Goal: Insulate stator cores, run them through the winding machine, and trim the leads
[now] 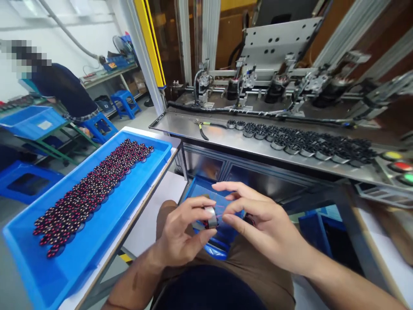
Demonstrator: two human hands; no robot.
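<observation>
Above my lap, my left hand [185, 230] is closed around a small wound motor stator [211, 217], gripping its silver metal ring between thumb and fingers. Fine reddish wires [220, 206] stick out from the stator toward my right hand [261, 215]. The thumb and index finger of that hand are pinched together at the wire ends, while its other fingers are partly raised. A second dark round part [249, 218] shows in the right palm, mostly hidden by the fingers.
On my left, a blue tray [129, 202] bears rows of wound stators [93, 185]. Ahead, a metal ledge [187, 125] carries pliers [206, 127] and many black-and-silver stators [300, 140] before a winding machine [258, 82]. Push buttons [402, 166] sit at right. A seated person [64, 88] works beyond.
</observation>
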